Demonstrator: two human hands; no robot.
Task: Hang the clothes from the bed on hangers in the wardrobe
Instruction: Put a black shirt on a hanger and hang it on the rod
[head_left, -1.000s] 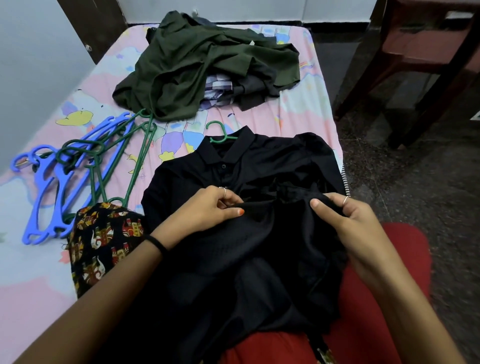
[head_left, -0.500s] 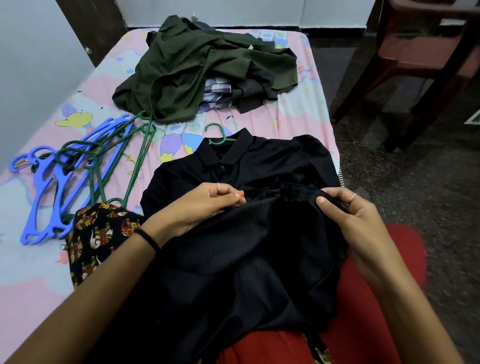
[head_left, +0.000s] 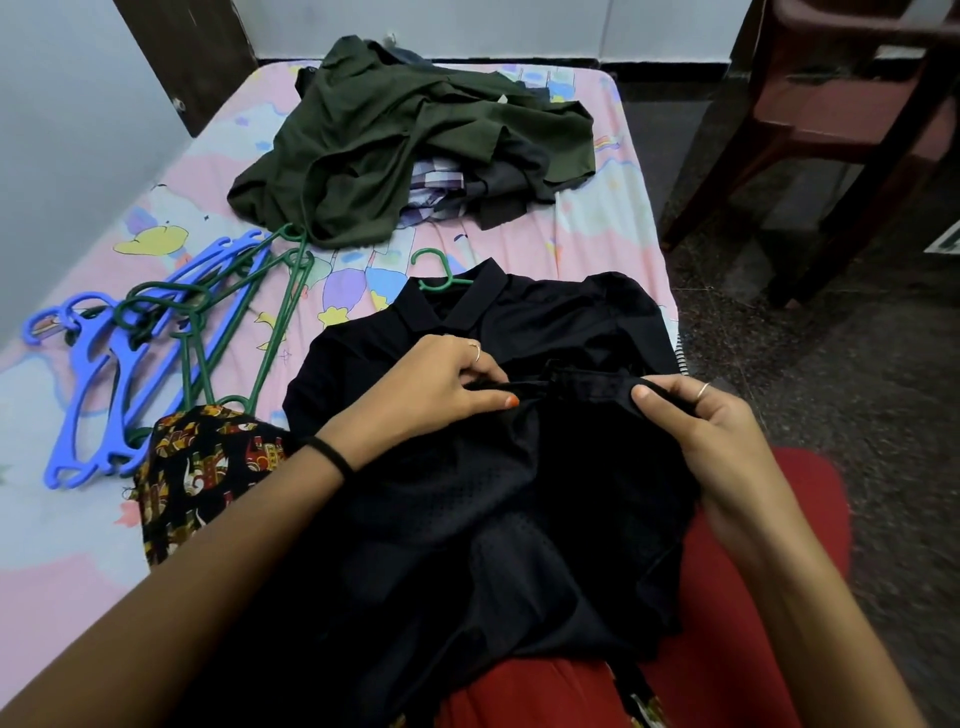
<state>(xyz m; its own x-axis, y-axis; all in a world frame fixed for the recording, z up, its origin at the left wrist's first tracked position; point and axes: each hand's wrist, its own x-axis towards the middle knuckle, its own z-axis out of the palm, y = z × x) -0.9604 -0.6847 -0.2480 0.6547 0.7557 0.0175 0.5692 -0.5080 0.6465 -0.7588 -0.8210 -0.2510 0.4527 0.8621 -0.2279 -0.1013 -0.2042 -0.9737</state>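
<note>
A black polo shirt (head_left: 545, 322) lies on the bed with a green hanger hook (head_left: 439, 270) sticking out of its collar. Over it and my lap lies a second black mesh garment (head_left: 509, 519). My left hand (head_left: 441, 384) pinches its upper edge on the left. My right hand (head_left: 696, 431) pinches the same edge on the right, so the edge runs between both hands. A pile of dark green and checked clothes (head_left: 415, 150) sits at the far end of the bed. Blue and green hangers (head_left: 156, 343) lie at the left.
A black patterned cloth (head_left: 202, 467) lies by my left forearm. The pink cartoon bedsheet (head_left: 587, 244) covers the bed, with a wall along its left side. A dark wooden chair (head_left: 831, 119) stands on the speckled floor to the right. The wardrobe is out of view.
Both hands stay on the black garment's edge with only small finger shifts. The view has tilted slightly.
</note>
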